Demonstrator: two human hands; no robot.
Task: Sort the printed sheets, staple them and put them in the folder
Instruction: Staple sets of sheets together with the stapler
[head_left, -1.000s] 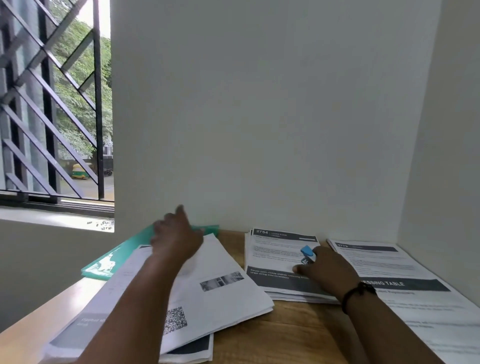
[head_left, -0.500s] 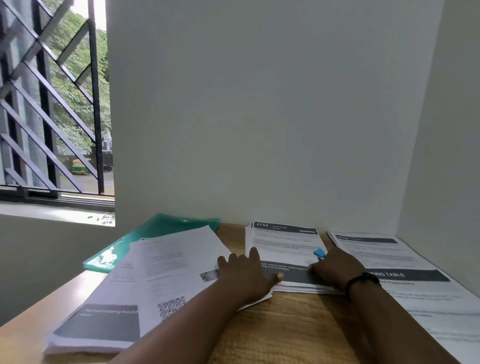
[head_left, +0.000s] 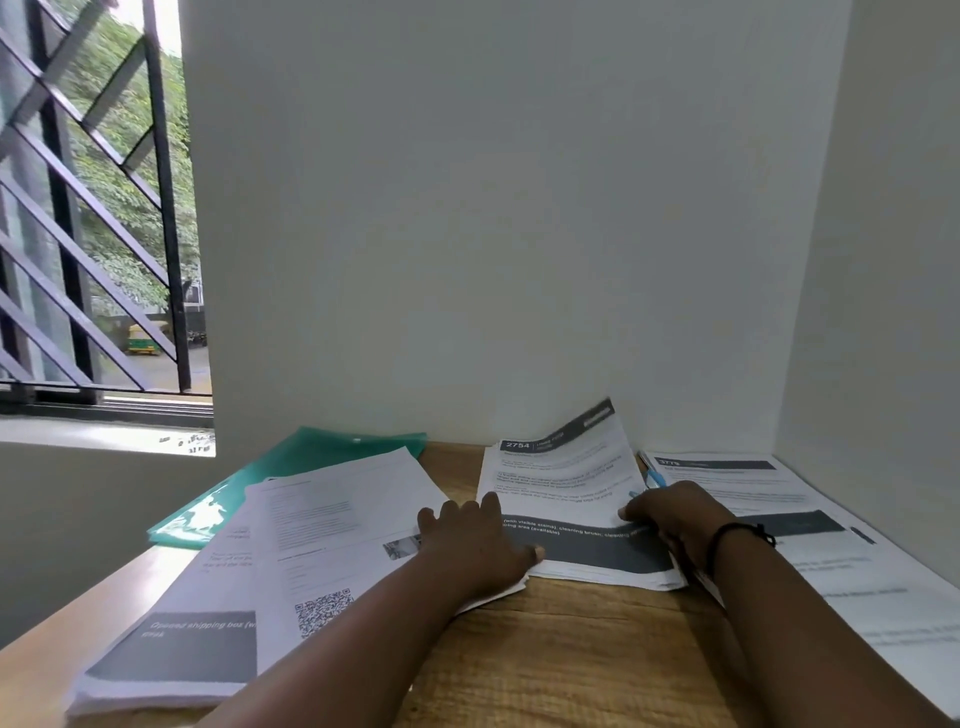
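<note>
Head view, wooden tabletop (head_left: 545, 649) in a white-walled corner; barred window (head_left: 98, 208) at left.

Three groups of printed sheets lie on the tabletop. Left pile (head_left: 311, 545): loosely fanned, top sheet showing a QR code near its lower edge, a sheet beneath it with a dark grey band reading "Opened shipping box". Middle stack (head_left: 561, 483): header "2754", dark band across its lower part; the far right corner of the top sheet is lifted and curls up against the back wall. Right pile (head_left: 810, 530): flat, header number blurred, running along the right wall.

Green folder (head_left: 291, 478): flat at the far left of the tabletop, partly covered by the left pile.

Left hand (head_left: 475, 545): palm down, fingers straight and spread, resting across the right edge of the left pile, with the thumb touching the left edge of the middle stack. It grips nothing.

Right hand (head_left: 675, 514): fingers curled at the right edge of the middle stack, gripping the top sheet there. A dark band sits on the wrist. A small blue object (head_left: 653, 475) shows just beyond the knuckles, between the middle stack and the right pile; cannot tell what it is, nor whether the hand holds it.
</note>
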